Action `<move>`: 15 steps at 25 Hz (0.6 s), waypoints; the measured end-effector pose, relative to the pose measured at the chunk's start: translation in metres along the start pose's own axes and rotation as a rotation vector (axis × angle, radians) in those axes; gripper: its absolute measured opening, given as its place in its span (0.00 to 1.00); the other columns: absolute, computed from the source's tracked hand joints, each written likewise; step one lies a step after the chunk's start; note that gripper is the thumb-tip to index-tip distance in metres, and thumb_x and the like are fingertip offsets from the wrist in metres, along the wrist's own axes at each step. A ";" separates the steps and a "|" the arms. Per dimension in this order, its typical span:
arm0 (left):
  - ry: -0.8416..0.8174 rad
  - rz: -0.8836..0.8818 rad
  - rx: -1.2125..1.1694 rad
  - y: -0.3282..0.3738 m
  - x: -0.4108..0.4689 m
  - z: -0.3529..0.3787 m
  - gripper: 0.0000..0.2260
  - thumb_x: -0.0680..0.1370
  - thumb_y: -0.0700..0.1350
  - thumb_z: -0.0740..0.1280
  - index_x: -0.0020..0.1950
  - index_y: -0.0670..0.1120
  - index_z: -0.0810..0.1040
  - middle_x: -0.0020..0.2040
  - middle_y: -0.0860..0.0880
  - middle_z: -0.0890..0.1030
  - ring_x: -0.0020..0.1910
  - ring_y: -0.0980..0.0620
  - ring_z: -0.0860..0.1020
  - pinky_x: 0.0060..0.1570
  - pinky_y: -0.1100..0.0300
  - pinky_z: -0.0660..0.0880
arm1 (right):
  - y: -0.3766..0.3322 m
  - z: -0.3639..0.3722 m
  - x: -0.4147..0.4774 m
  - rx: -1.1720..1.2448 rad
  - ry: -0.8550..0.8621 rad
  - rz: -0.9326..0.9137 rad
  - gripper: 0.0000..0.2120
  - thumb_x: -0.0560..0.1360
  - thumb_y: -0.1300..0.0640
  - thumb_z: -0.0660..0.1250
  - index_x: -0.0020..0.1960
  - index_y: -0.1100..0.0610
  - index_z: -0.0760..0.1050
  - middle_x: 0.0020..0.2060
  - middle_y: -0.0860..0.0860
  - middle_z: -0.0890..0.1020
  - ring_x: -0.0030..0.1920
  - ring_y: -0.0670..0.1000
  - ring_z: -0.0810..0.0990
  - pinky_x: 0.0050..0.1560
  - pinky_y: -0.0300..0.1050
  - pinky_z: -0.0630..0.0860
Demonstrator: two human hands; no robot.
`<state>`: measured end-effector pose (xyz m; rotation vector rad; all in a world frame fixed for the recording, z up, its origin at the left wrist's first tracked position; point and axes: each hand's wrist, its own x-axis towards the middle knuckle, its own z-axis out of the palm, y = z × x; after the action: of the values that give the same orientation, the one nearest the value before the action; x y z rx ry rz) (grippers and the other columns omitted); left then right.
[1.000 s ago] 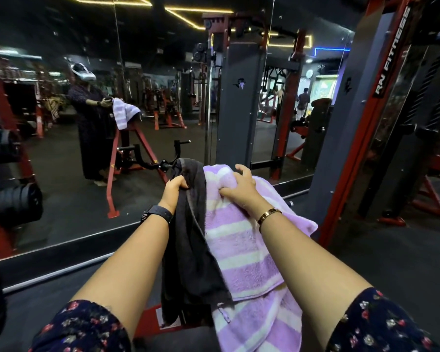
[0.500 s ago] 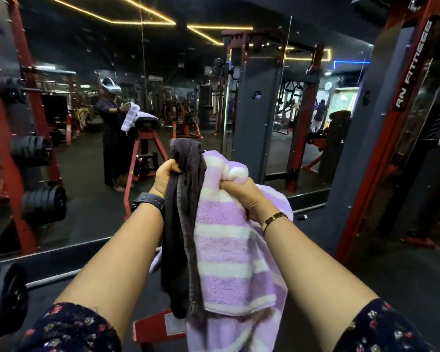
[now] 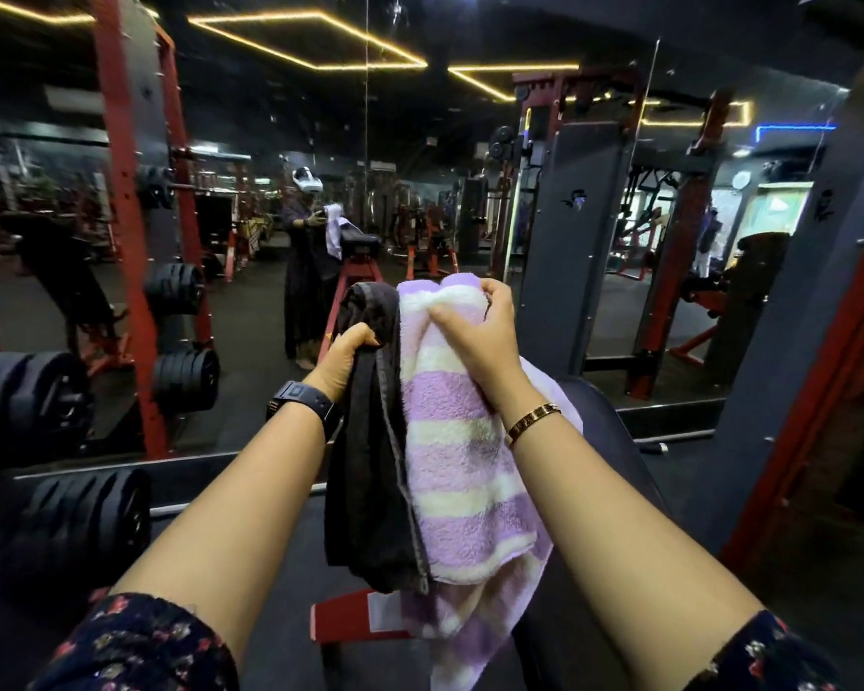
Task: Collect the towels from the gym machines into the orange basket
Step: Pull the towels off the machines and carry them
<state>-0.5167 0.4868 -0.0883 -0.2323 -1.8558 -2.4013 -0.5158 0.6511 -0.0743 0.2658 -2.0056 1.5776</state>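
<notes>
A dark grey towel [image 3: 370,471] hangs from my left hand [image 3: 342,359], which grips its top fold at chest height. Right beside it hangs a purple and cream striped towel [image 3: 462,466], bunched at the top in my right hand [image 3: 480,341]. The two towels touch side by side, and their lower ends dangle over a black padded bench [image 3: 614,471] with a red frame [image 3: 350,618]. No orange basket is in view.
A wall mirror [image 3: 270,301] ahead reflects me and the gym. Racks of black weight plates [image 3: 86,521] stand at the left. A grey and red machine column [image 3: 789,371] rises at the right. Dark floor runs beyond the bench.
Both hands have lifted the towels up off the bench pad, and the striped towel now hangs free. The view has swung left, bringing the weight plates closer.
</notes>
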 end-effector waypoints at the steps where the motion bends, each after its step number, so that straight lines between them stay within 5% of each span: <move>1: 0.002 -0.017 -0.024 0.002 -0.012 0.002 0.02 0.61 0.42 0.59 0.30 0.44 0.68 0.22 0.51 0.75 0.21 0.57 0.73 0.26 0.67 0.70 | 0.000 0.003 -0.006 0.043 -0.034 0.019 0.33 0.62 0.43 0.73 0.61 0.55 0.68 0.60 0.53 0.72 0.60 0.51 0.74 0.65 0.52 0.73; 4: -0.007 0.030 -0.042 0.005 -0.032 0.007 0.01 0.60 0.41 0.56 0.29 0.43 0.65 0.17 0.57 0.73 0.17 0.63 0.70 0.23 0.73 0.69 | 0.006 0.011 -0.021 0.130 -0.028 0.000 0.32 0.61 0.37 0.69 0.59 0.55 0.75 0.59 0.51 0.76 0.60 0.52 0.75 0.65 0.53 0.72; 6: 0.026 0.083 -0.030 0.003 -0.042 -0.002 0.01 0.61 0.41 0.56 0.31 0.46 0.64 0.17 0.59 0.71 0.19 0.65 0.69 0.26 0.75 0.68 | 0.004 0.018 -0.033 0.119 -0.080 -0.009 0.27 0.62 0.36 0.69 0.58 0.46 0.75 0.63 0.48 0.70 0.67 0.52 0.69 0.71 0.53 0.66; 9: 0.125 0.092 -0.103 0.000 -0.055 -0.027 0.05 0.62 0.42 0.56 0.26 0.45 0.65 0.17 0.59 0.69 0.20 0.65 0.68 0.27 0.72 0.68 | 0.000 0.032 -0.046 0.263 -0.484 -0.005 0.34 0.59 0.30 0.71 0.62 0.39 0.69 0.69 0.49 0.70 0.71 0.50 0.69 0.71 0.52 0.66; 12: 0.181 0.123 -0.099 0.009 -0.082 -0.056 0.05 0.63 0.43 0.56 0.26 0.46 0.66 0.17 0.59 0.70 0.19 0.65 0.68 0.26 0.73 0.68 | -0.011 0.054 -0.064 0.229 -0.755 0.026 0.49 0.53 0.30 0.76 0.68 0.47 0.64 0.67 0.52 0.73 0.68 0.49 0.72 0.67 0.47 0.72; 15: 0.219 0.086 -0.049 0.023 -0.117 -0.095 0.08 0.69 0.42 0.60 0.29 0.44 0.68 0.21 0.56 0.75 0.22 0.64 0.71 0.31 0.74 0.71 | -0.029 0.090 -0.091 0.267 -0.817 -0.018 0.46 0.56 0.40 0.79 0.69 0.54 0.66 0.66 0.57 0.75 0.67 0.52 0.74 0.68 0.53 0.72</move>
<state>-0.4040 0.3875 -0.1111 -0.0490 -1.6596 -2.3126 -0.4553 0.5410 -0.1127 1.1892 -2.3204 1.9145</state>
